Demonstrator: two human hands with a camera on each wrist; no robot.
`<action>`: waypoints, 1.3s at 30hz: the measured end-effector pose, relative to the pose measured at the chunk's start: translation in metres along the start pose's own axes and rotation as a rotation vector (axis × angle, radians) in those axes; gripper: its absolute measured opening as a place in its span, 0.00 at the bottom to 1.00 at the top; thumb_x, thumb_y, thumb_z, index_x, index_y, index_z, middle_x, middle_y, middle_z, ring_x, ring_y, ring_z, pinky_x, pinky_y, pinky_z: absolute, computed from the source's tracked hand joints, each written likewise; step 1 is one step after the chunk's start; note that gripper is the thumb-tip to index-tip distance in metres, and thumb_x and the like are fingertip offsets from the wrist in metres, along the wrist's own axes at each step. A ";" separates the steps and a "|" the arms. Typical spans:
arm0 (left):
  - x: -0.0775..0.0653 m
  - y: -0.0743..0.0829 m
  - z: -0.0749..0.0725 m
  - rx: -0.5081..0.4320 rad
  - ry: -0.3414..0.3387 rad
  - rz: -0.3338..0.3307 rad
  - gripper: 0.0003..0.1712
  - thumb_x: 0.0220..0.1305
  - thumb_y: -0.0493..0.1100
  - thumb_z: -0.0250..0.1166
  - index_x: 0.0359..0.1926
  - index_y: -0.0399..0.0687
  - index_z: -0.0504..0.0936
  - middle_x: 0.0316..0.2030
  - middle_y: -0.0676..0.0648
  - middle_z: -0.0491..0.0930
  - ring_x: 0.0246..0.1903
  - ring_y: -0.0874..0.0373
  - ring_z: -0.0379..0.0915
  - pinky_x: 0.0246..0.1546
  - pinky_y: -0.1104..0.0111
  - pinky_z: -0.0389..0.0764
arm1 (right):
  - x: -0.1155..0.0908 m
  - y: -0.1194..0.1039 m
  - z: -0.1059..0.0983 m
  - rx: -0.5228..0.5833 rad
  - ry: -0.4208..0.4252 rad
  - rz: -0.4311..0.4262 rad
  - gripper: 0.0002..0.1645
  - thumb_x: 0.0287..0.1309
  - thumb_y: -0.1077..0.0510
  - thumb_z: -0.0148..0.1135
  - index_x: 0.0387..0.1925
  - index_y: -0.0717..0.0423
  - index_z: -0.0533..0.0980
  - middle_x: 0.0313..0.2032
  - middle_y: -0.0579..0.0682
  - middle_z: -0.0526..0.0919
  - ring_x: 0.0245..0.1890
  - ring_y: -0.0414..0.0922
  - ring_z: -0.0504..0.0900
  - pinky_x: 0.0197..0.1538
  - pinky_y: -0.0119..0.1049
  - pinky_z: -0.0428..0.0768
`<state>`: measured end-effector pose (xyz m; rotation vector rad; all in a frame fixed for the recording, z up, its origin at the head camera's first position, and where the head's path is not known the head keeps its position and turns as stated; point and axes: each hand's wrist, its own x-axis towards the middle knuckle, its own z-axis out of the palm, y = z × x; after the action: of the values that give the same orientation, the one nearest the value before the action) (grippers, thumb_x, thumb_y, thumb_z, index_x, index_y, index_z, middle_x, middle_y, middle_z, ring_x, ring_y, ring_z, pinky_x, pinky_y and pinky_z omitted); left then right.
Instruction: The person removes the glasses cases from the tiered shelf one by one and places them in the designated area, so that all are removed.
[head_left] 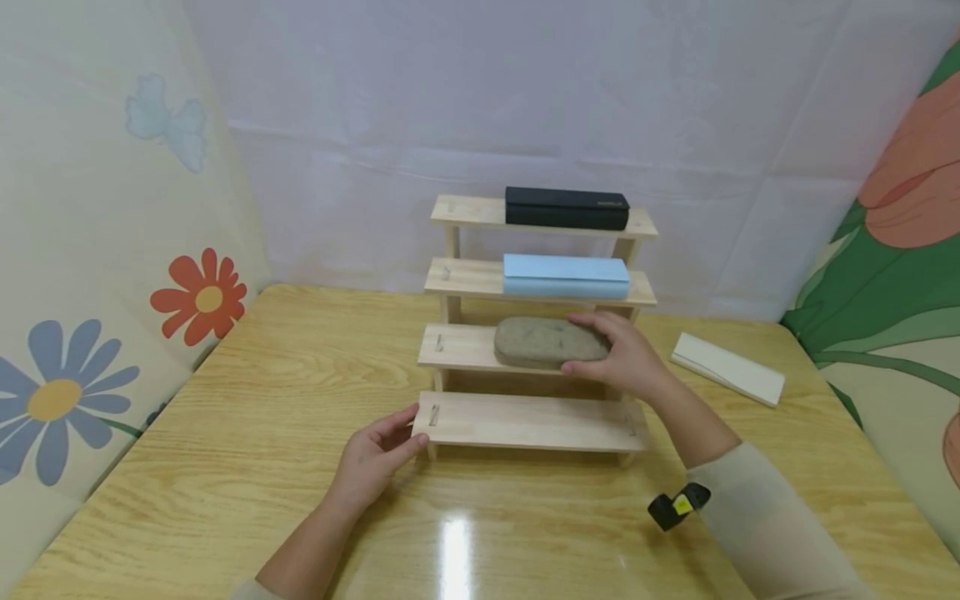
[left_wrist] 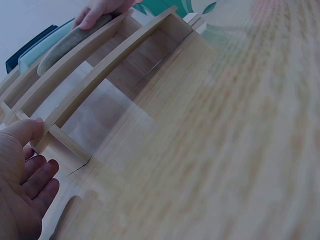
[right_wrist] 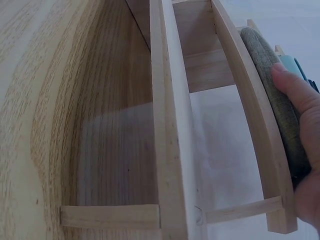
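A grey-brown glasses case with rounded ends lies on the second step from the bottom of a wooden tiered rack. My right hand grips its right end, thumb at the front and fingers over the back. In the right wrist view the thumb presses along the fabric case. At the rack's lower left corner, my left hand pinches the end of the bottom board between thumb and fingers. The left wrist view shows that thumb on the board's edge, the other fingers loosely bent below.
A black case sits on the top step and a light blue case on the one beneath. To the rack's right, a white case lies on the wooden table. A pale curtain hangs behind.
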<state>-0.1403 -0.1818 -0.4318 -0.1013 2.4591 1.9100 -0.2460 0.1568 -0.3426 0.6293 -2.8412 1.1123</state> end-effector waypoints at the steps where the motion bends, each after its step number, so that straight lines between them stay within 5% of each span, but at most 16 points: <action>1: 0.000 0.000 0.000 0.001 -0.001 0.000 0.30 0.63 0.43 0.68 0.64 0.39 0.73 0.63 0.39 0.74 0.59 0.46 0.75 0.49 0.78 0.78 | 0.000 0.000 0.000 0.005 0.002 0.004 0.46 0.46 0.48 0.78 0.67 0.51 0.70 0.63 0.58 0.73 0.58 0.56 0.72 0.59 0.56 0.72; 11: 0.000 0.000 0.000 -0.005 -0.002 0.002 0.30 0.63 0.42 0.68 0.64 0.39 0.73 0.63 0.39 0.74 0.59 0.46 0.75 0.50 0.78 0.78 | -0.006 0.002 -0.005 0.041 -0.004 0.080 0.48 0.46 0.44 0.77 0.68 0.48 0.68 0.72 0.59 0.62 0.70 0.60 0.62 0.68 0.62 0.63; 39: -0.001 0.001 0.000 0.000 -0.002 0.000 0.31 0.63 0.43 0.69 0.64 0.39 0.73 0.63 0.39 0.74 0.59 0.45 0.75 0.51 0.76 0.79 | -0.039 0.018 -0.033 0.021 0.048 0.132 0.47 0.50 0.43 0.75 0.69 0.50 0.67 0.69 0.59 0.66 0.66 0.61 0.66 0.65 0.61 0.67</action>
<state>-0.1398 -0.1818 -0.4311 -0.0997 2.4579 1.9097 -0.2209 0.2045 -0.3361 0.4154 -2.8703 1.1595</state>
